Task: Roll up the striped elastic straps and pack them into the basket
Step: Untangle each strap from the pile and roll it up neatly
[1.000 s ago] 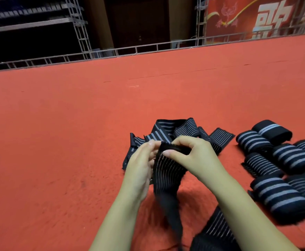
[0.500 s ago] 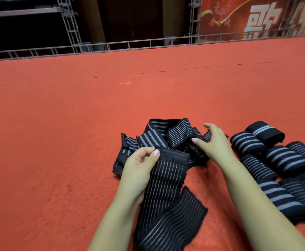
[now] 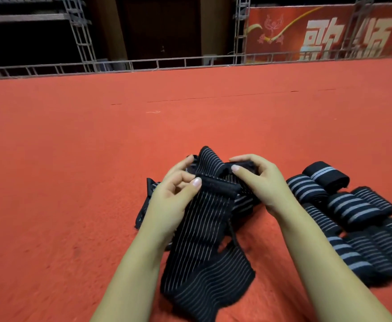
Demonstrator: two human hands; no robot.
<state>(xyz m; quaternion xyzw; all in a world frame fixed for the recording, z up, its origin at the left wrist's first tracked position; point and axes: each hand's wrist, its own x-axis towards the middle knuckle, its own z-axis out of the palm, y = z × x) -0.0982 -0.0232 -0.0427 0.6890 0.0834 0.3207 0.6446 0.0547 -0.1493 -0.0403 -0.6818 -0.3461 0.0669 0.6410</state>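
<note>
**Both hands pinch one strap end, roll barely begun**

Pinched between the left hand [image 3: 176,194] thumb and fingers is the near corner of the strap [image 3: 204,233]'s thick end, and the right hand [image 3: 260,182] clamps the same end at its far corner, thumb on top, fingers curled behind. Only that first fold is turned over. From the grip the strap hangs toward the body and spreads in loose folds on the carpet [image 3: 74,170]. Just beyond the hands lies the pile [image 3: 207,156] of tangled, unrolled straps. Right of the grip sit the rolls [image 3: 343,205], a fair cluster already done, lying close together. No basket shows, so I judge packing has not started and rolling is partway through. Both forearms reach forward, wrists close together, palms turned inward toward each other.
</note>
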